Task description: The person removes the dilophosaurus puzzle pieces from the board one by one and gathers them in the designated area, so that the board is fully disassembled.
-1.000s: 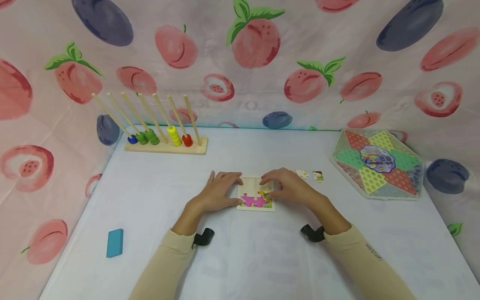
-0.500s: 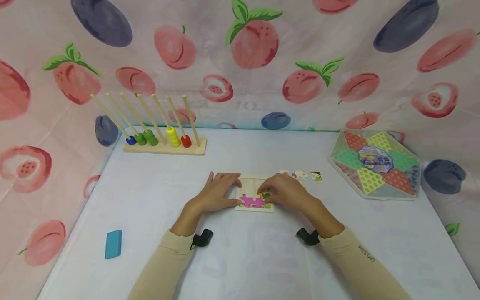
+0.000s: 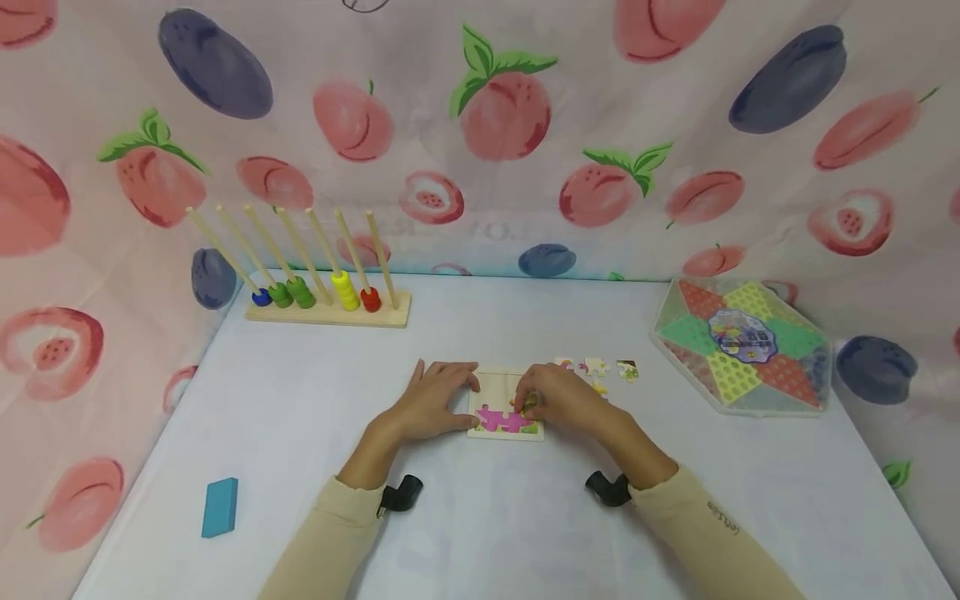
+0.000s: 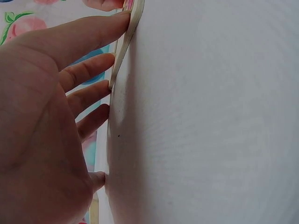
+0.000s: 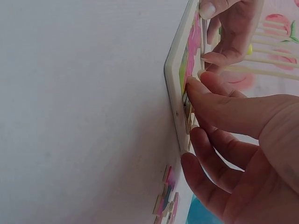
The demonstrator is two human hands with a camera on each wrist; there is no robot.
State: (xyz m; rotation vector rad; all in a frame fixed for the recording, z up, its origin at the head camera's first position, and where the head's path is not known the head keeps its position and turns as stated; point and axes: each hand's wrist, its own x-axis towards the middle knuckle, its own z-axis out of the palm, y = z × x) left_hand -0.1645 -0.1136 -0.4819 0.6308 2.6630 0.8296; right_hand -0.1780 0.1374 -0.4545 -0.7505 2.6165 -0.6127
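Observation:
A small wooden jigsaw board [image 3: 491, 388] lies flat on the table, with pink pieces [image 3: 504, 420] fitted along its near side. My left hand [image 3: 429, 402] rests at the board's left edge, thumb by the near corner and fingers spread toward the far one. In the left wrist view the thumb [image 4: 93, 35] presses on the rim while the extended fingers touch the edge. Over the board's right side, my right hand [image 3: 562, 400] pinches a green-and-yellow puzzle piece [image 3: 529, 405] between thumb and fingers. Its fingers partly hide that piece.
Several loose puzzle pieces [image 3: 596, 367] lie just beyond my right hand. A bead abacus with upright rods [image 3: 330, 313] stands at the back left. The hexagonal Chinese checkers box [image 3: 738, 346] is at the back right, and a blue block [image 3: 220, 507] sits at front left.
My right hand has drawn slightly inward and closer onto the piece at the board's right side, uncovering more loose pieces behind it. The left hand keeps its place. The head view has tilted up slightly.

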